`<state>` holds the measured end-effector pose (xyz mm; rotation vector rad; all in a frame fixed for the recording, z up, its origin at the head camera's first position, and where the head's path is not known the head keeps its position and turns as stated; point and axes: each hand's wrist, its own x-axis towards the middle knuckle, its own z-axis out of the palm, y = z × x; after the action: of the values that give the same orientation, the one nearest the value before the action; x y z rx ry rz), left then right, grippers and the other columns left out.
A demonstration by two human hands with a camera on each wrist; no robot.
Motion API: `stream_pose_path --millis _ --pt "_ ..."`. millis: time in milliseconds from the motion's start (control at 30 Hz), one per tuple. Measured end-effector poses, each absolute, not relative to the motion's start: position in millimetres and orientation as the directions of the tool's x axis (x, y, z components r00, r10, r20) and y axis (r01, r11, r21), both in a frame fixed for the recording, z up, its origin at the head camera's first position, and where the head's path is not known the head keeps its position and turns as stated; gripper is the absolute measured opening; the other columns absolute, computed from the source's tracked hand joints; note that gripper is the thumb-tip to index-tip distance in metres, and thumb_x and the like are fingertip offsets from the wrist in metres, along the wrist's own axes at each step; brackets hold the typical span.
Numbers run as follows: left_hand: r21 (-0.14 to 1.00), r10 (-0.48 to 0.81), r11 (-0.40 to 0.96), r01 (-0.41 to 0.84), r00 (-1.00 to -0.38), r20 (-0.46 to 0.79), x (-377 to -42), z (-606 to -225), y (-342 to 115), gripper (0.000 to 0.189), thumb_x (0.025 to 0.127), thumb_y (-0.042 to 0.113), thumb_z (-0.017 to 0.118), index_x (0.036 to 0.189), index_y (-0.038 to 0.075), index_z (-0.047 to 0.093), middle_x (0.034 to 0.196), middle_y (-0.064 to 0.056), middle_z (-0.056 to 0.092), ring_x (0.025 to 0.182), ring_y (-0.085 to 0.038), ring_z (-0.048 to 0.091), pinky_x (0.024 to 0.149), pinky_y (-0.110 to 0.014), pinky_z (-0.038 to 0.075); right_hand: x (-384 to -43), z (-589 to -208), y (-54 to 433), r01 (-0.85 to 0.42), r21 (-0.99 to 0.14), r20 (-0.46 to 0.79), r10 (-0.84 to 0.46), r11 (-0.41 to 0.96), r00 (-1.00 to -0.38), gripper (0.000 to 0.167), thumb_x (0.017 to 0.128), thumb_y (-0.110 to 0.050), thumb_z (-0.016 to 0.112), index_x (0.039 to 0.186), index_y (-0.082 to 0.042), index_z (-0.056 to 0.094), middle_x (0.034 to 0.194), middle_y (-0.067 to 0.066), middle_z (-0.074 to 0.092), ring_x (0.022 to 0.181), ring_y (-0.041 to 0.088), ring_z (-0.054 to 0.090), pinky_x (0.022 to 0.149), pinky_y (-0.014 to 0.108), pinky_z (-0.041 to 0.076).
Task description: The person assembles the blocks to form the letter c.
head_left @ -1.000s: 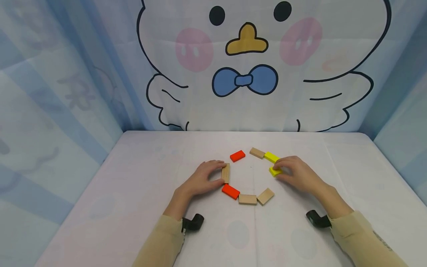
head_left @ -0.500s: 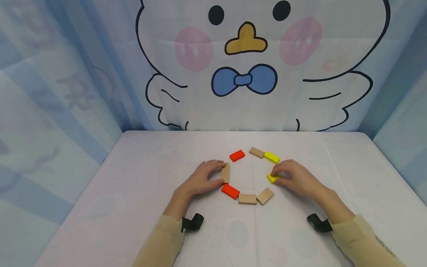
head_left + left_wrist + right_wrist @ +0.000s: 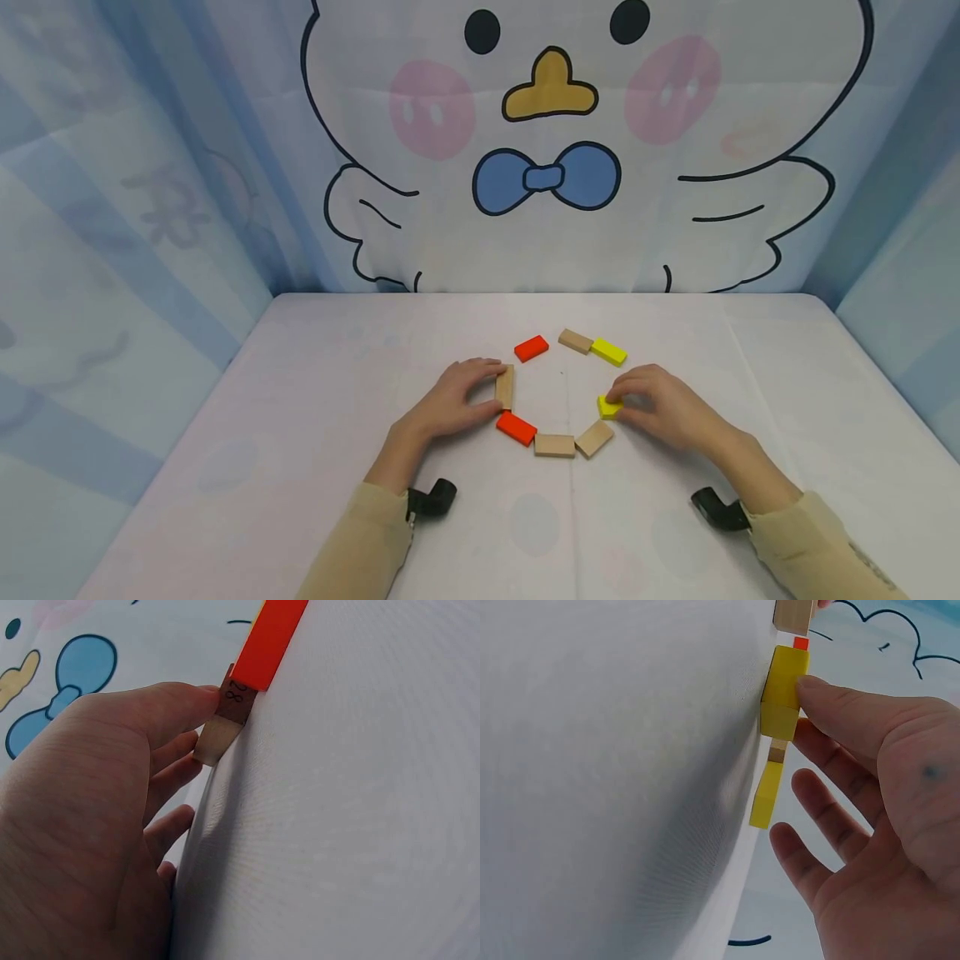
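Note:
Small flat blocks lie in a rough ring on the white table. At the ring's left side my left hand point(image 3: 453, 402) holds a plain wooden block point(image 3: 506, 386) by its two ends, thumb near and index finger far. Dark digits show on a wooden face point(image 3: 234, 691) beside the thumb in the left wrist view. Opposite, the thumb and index finger of my right hand point(image 3: 663, 402) pinch a yellow block point(image 3: 606, 407), partly covered by the fingertips. Its other fingers are spread in the right wrist view. Just nearer than this block lies a slanted wooden block point(image 3: 595, 439).
A red block point(image 3: 517, 427) and a wooden block point(image 3: 554, 446) form the ring's near side. Along the far side are another red block point(image 3: 532, 348), a wooden block point(image 3: 575, 341) and a second yellow block point(image 3: 608, 351). A patterned curtain point(image 3: 547, 250) hangs behind the table.
My right hand has brought its yellow block toward me, away from the far yellow block and up close to the slanted wooden one. The left hand stays on its wooden block.

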<state>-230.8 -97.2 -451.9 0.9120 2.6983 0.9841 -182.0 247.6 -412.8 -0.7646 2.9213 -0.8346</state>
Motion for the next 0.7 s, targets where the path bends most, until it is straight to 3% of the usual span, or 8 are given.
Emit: stream_pose_path --millis 700 --pt "0.624 0.585 0.606 0.493 -0.808 0.071 -229.9 -448.5 -97.7 0.056 0.096 0.03 0.064 0.148 0.012 0.052 0.152 -0.007 0.047 0.145 -0.03 0.033 0.121 -0.05 0.015 -177.5 -413.5 247.7 -0.477 -0.494 0.142 -0.474 0.727 -0.869 0.02 0.083 -0.002 0.081 0.1 -0.013 0.077 0.109 0.001 0.069 0.11 0.032 0.057 0.098 0.056 0.046"
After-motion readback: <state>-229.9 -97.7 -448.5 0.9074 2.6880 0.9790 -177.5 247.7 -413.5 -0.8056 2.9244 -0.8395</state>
